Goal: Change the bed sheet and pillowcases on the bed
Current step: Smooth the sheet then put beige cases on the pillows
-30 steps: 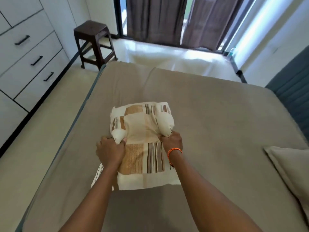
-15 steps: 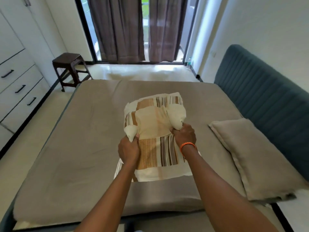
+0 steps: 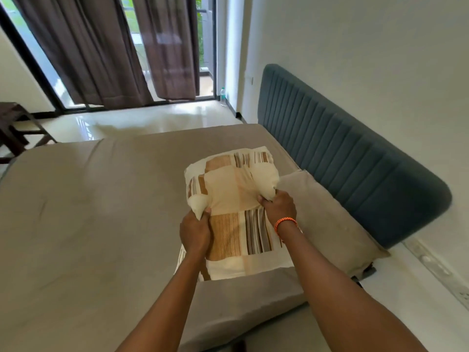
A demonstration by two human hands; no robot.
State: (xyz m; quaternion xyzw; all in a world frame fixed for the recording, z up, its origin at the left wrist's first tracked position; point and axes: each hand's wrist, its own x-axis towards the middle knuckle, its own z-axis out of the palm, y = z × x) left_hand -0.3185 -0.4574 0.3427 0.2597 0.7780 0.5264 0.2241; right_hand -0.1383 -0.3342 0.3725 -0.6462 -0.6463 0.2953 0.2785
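Note:
A pillow in a cream pillowcase with brown and grey striped patches [image 3: 229, 191] is held over the bed, near the headboard side. My left hand [image 3: 195, 231] grips its left edge, with a bulge of cream fabric sticking out above the fist. At the right edge, my right hand [image 3: 279, 207], with an orange wristband, grips another bunched bulge of the pillow. The bed is covered by a taupe bed sheet [image 3: 88, 224]. A second pillow in a taupe pillowcase [image 3: 327, 219] lies flat against the headboard, just right of my right hand.
A blue-grey padded headboard [image 3: 350, 161] runs along the white wall on the right. A dark wooden stool [image 3: 15, 128] stands at the left beyond the bed. Brown curtains [image 3: 106, 47] hang over a glass door, and a plastic bottle [image 3: 222, 94] stands on the glossy floor.
The view has swung right and both hands have carried the patterned pillow toward the headboard, up beside the taupe pillow. The grip of both hands is unchanged.

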